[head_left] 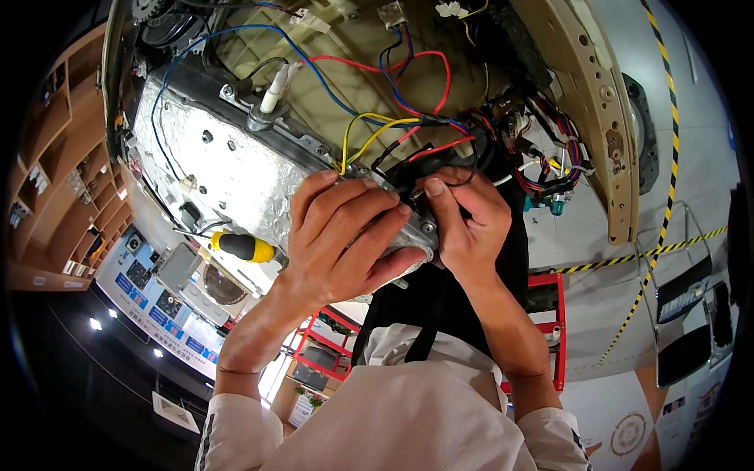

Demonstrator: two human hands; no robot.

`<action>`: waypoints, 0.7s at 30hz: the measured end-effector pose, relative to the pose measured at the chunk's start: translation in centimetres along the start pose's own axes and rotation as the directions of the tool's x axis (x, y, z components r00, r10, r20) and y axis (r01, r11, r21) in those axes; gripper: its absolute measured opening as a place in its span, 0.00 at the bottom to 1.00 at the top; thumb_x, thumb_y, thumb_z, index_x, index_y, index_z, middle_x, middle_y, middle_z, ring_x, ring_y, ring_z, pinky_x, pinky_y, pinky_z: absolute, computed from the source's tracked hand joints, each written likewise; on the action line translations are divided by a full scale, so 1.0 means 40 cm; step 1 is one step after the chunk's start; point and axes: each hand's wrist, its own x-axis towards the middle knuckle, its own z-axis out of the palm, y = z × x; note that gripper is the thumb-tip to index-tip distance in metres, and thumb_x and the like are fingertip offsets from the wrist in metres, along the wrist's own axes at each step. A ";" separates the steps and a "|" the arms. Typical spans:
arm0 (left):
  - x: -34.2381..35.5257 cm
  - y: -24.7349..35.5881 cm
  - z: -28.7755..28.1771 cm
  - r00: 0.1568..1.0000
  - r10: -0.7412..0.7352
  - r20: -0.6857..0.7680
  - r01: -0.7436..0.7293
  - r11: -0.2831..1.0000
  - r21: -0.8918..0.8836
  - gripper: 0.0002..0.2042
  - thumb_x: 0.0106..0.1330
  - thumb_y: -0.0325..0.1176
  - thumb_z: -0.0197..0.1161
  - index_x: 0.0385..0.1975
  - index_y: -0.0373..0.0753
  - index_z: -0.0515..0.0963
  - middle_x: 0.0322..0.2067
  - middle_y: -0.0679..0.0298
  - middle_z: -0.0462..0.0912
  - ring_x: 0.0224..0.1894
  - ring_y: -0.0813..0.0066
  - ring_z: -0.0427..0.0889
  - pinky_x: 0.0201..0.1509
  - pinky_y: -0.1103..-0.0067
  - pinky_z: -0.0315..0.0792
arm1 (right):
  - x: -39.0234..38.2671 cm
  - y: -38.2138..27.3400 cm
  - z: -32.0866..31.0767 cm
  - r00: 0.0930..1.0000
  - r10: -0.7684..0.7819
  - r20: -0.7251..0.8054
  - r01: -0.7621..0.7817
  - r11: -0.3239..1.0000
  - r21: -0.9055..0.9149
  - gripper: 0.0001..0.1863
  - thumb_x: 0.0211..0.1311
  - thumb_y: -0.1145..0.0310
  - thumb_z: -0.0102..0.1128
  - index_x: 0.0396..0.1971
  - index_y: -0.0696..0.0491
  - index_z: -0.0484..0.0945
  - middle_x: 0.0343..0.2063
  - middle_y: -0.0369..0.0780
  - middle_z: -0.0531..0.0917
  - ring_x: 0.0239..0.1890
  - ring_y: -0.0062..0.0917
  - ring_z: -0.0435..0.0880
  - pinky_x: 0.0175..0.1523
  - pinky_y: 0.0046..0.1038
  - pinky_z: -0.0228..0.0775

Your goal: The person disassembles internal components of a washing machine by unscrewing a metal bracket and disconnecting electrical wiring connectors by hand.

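Observation:
A large silver foil-faced casing (220, 149) with a dark metal edge lies ahead of me, slanting down to the right. My left hand (338, 231) is curled over its near right corner, fingers on top and thumb at the lower edge. Just right of that corner, my right hand (467, 216) pinches a thin black wire (470, 179) between thumb and fingers; its very end is hidden. Yellow wires (369, 125) and a red wire (440, 147) meet a black-taped bundle beside the fingers. A yellow-and-black screwdriver (243, 246) rests on the foil left of my left hand.
Beige metal bodywork (597, 94) rises on the right. A tangled wiring harness (550, 149) hangs beside it. Blue wire (259, 27) loops across the casing. A red metal rack (556, 330) stands below right, and wooden shelves (55, 149) line the left. Striped tape (671, 102) marks the floor.

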 end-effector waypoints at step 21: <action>0.000 0.002 0.002 0.998 -0.017 -0.063 0.013 0.998 -0.063 0.20 0.41 0.43 0.72 0.31 0.39 0.76 0.33 0.63 0.78 0.38 0.63 0.75 0.49 0.65 0.64 | 0.002 -0.011 0.005 0.991 0.121 -0.050 -0.117 0.990 0.078 0.03 0.50 0.79 0.61 0.26 0.60 0.80 0.23 0.40 0.80 0.25 0.22 0.78 0.32 0.20 0.67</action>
